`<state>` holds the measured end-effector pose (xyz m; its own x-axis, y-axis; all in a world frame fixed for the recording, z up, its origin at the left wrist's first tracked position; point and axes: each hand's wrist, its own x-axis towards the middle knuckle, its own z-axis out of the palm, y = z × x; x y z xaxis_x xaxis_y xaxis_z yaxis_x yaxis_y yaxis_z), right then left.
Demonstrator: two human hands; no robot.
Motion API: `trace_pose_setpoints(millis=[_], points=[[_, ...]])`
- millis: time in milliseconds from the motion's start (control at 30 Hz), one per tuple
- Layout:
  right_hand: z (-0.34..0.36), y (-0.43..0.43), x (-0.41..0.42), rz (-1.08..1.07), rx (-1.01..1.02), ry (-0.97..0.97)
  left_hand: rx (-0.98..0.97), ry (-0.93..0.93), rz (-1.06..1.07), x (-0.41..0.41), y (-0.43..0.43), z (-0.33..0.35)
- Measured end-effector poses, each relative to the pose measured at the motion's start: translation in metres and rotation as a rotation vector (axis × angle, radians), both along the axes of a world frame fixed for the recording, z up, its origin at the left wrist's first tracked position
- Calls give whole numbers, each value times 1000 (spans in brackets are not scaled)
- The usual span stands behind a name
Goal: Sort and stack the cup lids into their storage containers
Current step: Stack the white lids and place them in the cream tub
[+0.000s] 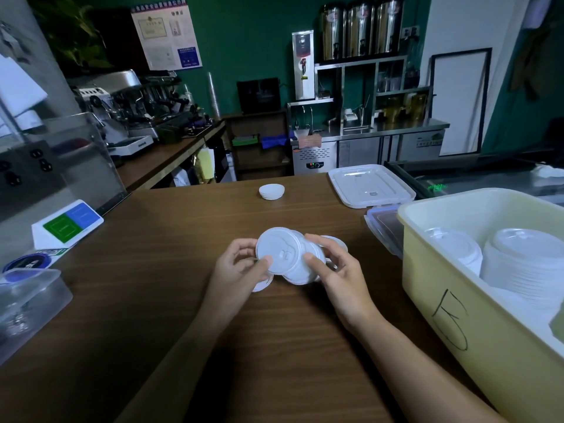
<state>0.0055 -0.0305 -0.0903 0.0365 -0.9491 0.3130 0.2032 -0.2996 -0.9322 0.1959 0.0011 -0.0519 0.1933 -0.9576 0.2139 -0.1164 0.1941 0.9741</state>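
Above the middle of the wooden counter, both hands hold a loose bunch of white cup lids. My left hand pinches the front lid at its left rim, thumb on its face. My right hand grips the lids behind from the right, fingers curled round them. More lids show under the left hand. A small stack of white lids sits farther back on the counter. At the right, a yellow storage bin holds tall stacks of white lids.
A clear container lid lies behind the bin, with another clear box against the bin's left wall. At the left stand a clear plastic tub, a green and blue card stand and an acrylic screen.
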Motion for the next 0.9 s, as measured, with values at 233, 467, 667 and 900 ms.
trace_pose_setpoints(millis=[233, 467, 667, 900], points=[[-1, -1, -1, 12, 52, -66, -30, -384, -163, 5, 5, -1], [1, 0, 2, 19, 80, -78, -75, -337, 54, 7, 2, 2], [6, 6, 3, 69, 92, -70, -8, -336, 83, -4, 3, -6], [7, 7, 3, 113, 79, -71, -51, -249, 75, -7, 3, -2]])
